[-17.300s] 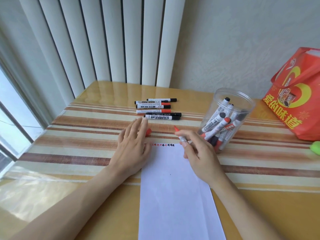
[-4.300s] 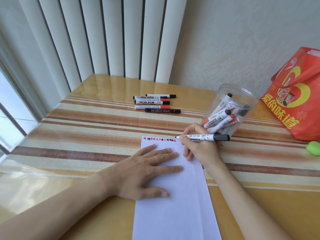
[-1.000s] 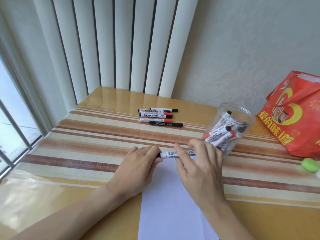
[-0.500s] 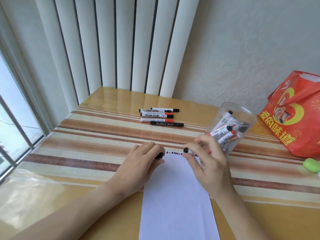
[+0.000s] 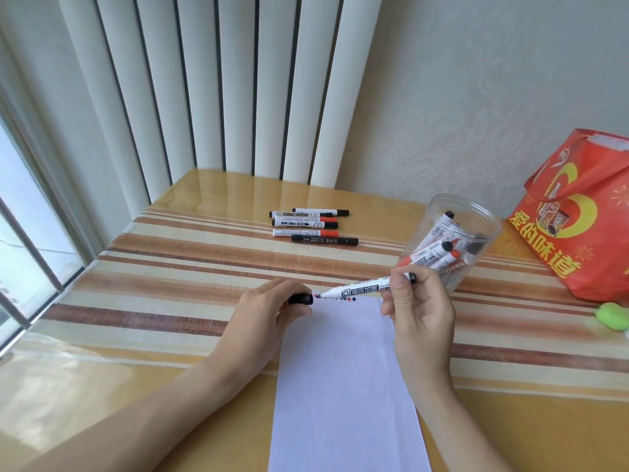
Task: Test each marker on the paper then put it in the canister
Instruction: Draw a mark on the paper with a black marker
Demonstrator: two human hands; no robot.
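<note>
One uncapped marker (image 5: 366, 288) is pinched by the right hand (image 5: 417, 311), its tip at the paper (image 5: 343, 386) top edge; its cap (image 5: 301, 299) is gripped by the left hand (image 5: 269, 313). Ink could be smeared onto the left fingers if recapping is misjudged; the canister (image 5: 457, 212) is near.

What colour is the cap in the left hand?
Black. The cap shows in the head view, gripped by the left hand.

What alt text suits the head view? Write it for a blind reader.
A person's right hand holds an uncapped marker with its tip at the top edge of a white paper; the left hand holds its black cap. A clear canister of markers stands nearby.
</note>
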